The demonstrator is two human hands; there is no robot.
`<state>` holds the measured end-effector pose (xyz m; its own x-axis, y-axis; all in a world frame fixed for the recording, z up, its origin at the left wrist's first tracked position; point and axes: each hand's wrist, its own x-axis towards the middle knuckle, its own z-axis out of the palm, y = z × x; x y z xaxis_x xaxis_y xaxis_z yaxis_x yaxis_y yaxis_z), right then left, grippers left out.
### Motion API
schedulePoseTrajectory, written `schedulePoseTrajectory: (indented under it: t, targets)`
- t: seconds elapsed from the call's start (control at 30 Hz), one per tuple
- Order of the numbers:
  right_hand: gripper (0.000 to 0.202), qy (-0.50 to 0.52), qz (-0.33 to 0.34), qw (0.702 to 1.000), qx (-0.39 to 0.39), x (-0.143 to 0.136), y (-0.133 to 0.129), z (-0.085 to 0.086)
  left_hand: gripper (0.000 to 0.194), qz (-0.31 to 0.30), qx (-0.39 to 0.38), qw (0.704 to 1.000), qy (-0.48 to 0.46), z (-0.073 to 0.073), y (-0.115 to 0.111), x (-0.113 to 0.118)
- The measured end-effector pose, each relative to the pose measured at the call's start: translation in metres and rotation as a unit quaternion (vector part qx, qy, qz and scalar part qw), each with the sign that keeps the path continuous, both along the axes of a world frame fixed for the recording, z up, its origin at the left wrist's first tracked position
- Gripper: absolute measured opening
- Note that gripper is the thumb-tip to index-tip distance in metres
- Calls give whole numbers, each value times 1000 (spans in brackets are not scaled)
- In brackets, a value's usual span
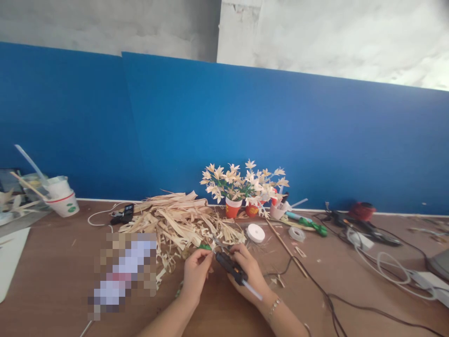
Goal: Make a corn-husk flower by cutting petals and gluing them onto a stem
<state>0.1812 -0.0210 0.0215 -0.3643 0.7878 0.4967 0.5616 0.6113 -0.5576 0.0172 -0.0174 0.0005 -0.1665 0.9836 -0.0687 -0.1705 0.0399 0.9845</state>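
Note:
My right hand [251,271] is wrapped round a black hot glue gun [229,266], a translucent glue stick [253,290] jutting from its rear. The gun's nozzle points up and left, close to the fingertips of my left hand [195,274]. Thumb and forefinger of that left hand are pinched together on something small that I cannot make out. Just beyond the fingertips a bit of green [205,246] shows. A thin grey metal-looking piece [219,242] lies between the hands and a heap of dry, pale husk strips [175,217].
Pale handmade flowers [229,177] stand in a red paper cup [232,208] by the blue partition [210,117]. A white ribbon roll [256,233], clear tape roll [296,234] and wooden stick [286,245] lie right. Dark cables [326,292] cross the table; a white cup [65,203] stands left.

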Motion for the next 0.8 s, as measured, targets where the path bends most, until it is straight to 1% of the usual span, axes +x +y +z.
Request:
schedulePoseTrajectory:
  t: [0.33, 0.43, 0.5, 0.57, 0.67, 0.7, 0.73, 0.8]
  targets:
    - [20, -2, -20, 1000, 0, 2, 1, 1, 35, 6, -6, 1000, -1, 4, -2, 0]
    - [21, -7, -14, 1000, 4, 2, 0, 4, 32, 6, -8, 1000, 4, 1, -1, 0]
    - [20, -12, 2, 1000, 9, 0, -3, 7, 29, 2, -6, 1000, 14, -2, 0, 0]
    - [19, -22, 29, 999, 13, -2, -5, 10, 23, -4, 23, 999, 28, -4, 1, 0]
    - [17, -51, 61, 996, 29, 0, -6, 17, 12, -27, 114, 991, 72, -7, 0, 1]
    - [15, -61, 54, 996, 44, 3, -5, 19, 12, -35, 135, 986, 87, -7, 0, 2]
    - [13, -70, 32, 995, 59, 7, -3, 22, 12, -42, 144, 984, 97, -8, 0, 2]
    - [10, -87, -50, 992, 75, 19, 2, 26, 15, -38, 132, 986, 90, -8, 0, 3]
